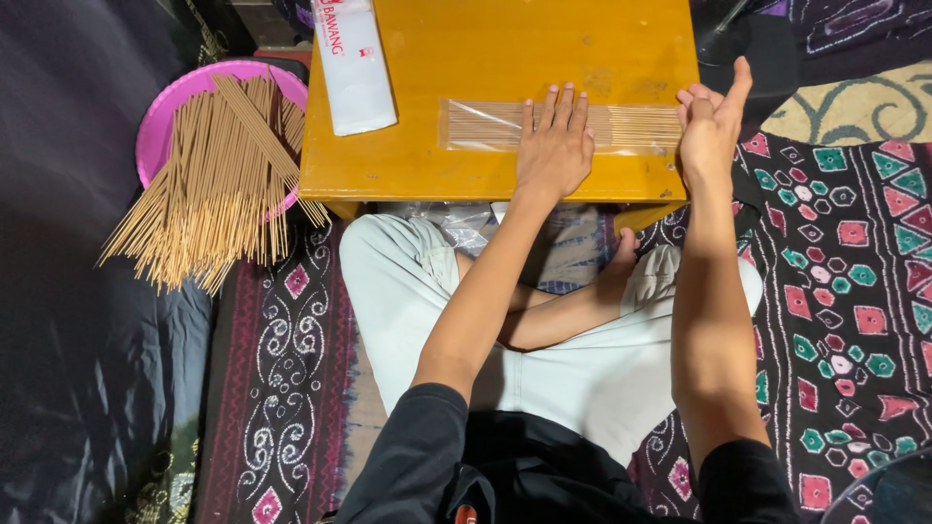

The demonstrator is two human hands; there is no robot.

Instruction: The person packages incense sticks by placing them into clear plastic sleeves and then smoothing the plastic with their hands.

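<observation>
Head cam showed the left hand (553,150) pressed flat, fingers together, on a clear packet of incense sticks (563,126) lying on the yellow table (485,58), right hand (709,131) open-fingered against the packet's end.

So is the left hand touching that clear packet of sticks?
Touching: the head view shows the left hand lying flat on the packet, fingers spread across it.
</observation>
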